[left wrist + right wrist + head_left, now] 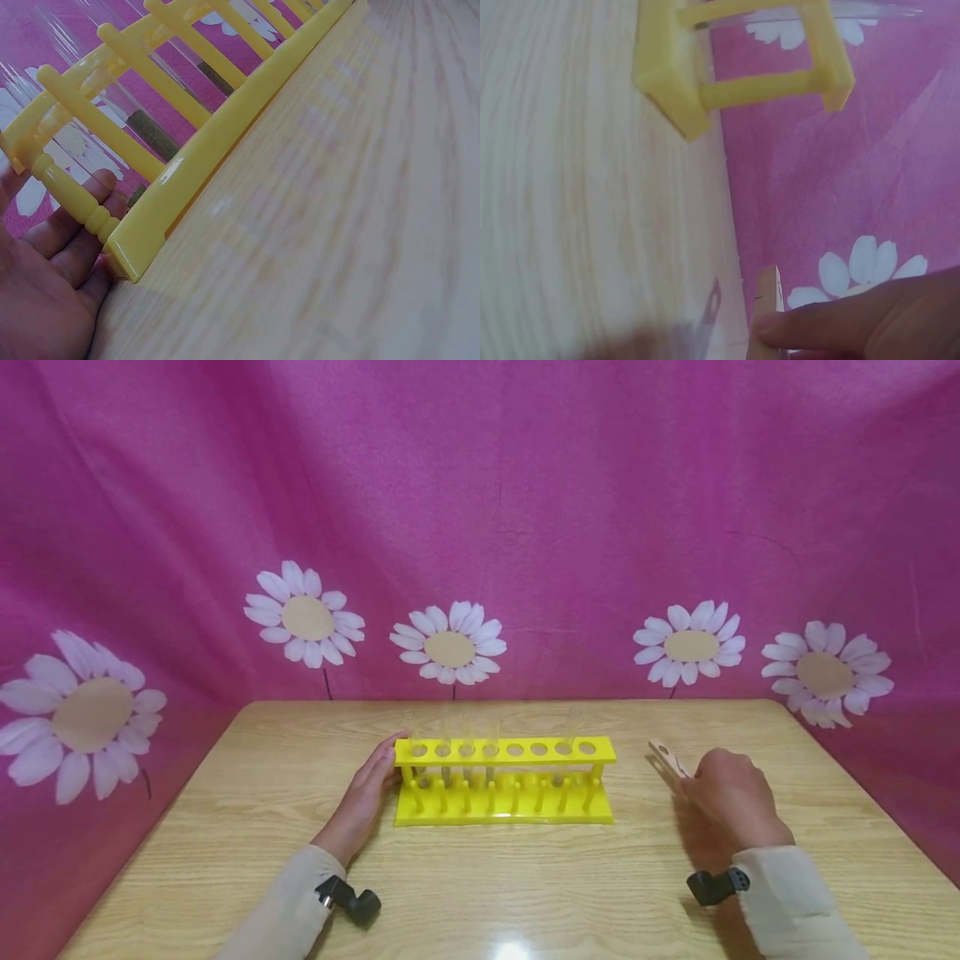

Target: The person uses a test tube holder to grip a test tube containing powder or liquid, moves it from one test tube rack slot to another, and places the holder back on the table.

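A yellow test tube rack [504, 818] stands upright on the wooden table. Several clear glass test tubes [491, 727] fill the holes at its left end, and another test tube [573, 725] leans near the right end. Dark greenish-brown material [152, 133] lies in the bottoms of tubes in the left wrist view. My left hand [367, 789] rests against the rack's left end, its fingers extended behind the end post [71, 193]. To the right of the rack, my right hand [731, 797] pinches a wooden test tube holder [667, 758], whose free end points toward the back left.
The light wooden table [465, 893] runs back to a magenta cloth [525, 527] printed with white daisies. Black wrist cameras [352, 902] sit on both sleeves. In the right wrist view, the holder's shadow [711, 311] falls on the tabletop.
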`<action>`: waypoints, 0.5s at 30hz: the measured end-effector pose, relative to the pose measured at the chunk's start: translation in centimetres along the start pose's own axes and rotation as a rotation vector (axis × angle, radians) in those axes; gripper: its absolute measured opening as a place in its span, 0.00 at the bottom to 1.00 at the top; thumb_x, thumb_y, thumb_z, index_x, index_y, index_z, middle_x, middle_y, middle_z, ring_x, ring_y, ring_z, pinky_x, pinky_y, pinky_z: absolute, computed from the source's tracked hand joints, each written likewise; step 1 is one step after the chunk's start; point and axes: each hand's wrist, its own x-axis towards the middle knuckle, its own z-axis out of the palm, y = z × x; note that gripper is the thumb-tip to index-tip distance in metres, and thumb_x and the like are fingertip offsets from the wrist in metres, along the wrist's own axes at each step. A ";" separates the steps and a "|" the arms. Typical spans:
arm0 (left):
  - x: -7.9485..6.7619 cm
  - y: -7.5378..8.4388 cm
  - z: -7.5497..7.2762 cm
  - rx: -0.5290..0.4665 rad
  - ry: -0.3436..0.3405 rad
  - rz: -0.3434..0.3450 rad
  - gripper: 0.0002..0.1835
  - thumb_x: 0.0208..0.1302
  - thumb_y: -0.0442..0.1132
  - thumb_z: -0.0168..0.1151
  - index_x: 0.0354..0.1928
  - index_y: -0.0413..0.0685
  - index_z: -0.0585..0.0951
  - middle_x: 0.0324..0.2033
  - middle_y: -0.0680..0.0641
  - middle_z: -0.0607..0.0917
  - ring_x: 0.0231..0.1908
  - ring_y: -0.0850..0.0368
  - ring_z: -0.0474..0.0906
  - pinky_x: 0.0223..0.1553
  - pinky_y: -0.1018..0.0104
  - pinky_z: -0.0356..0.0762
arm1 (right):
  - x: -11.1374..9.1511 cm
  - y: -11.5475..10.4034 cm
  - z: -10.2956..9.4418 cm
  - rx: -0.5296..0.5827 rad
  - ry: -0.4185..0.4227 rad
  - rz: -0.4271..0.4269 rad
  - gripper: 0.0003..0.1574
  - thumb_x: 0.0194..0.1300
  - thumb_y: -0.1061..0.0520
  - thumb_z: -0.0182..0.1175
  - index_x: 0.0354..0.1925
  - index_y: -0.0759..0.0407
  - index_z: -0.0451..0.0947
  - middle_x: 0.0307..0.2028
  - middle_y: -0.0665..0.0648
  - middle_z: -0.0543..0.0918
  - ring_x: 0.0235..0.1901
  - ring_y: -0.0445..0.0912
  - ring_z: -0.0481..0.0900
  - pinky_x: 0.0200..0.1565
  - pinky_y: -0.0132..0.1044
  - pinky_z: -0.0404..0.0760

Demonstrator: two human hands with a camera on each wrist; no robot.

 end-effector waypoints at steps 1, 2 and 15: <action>0.0 0.0 0.0 0.000 0.000 0.000 0.22 0.72 0.50 0.32 0.65 0.58 0.60 0.66 0.46 0.56 0.64 0.53 0.54 0.64 0.52 0.49 | -0.1 -0.1 -0.1 -0.003 0.006 -0.012 0.15 0.56 0.52 0.60 0.23 0.63 0.80 0.17 0.55 0.72 0.20 0.49 0.67 0.21 0.37 0.64; 0.0 0.0 0.0 -0.001 -0.001 0.001 0.22 0.72 0.50 0.32 0.65 0.58 0.60 0.66 0.47 0.56 0.64 0.53 0.54 0.64 0.52 0.49 | -0.1 -0.1 -0.3 -0.006 0.014 -0.021 0.15 0.56 0.52 0.60 0.23 0.63 0.80 0.17 0.55 0.72 0.20 0.49 0.67 0.21 0.37 0.64; 0.0 -0.1 0.0 0.006 -0.004 0.015 0.22 0.72 0.50 0.32 0.65 0.59 0.60 0.66 0.48 0.56 0.64 0.54 0.54 0.64 0.52 0.49 | -0.6 -1.8 -1.2 0.062 0.082 -0.041 0.21 0.56 0.47 0.61 0.32 0.66 0.79 0.20 0.55 0.74 0.22 0.48 0.67 0.20 0.36 0.64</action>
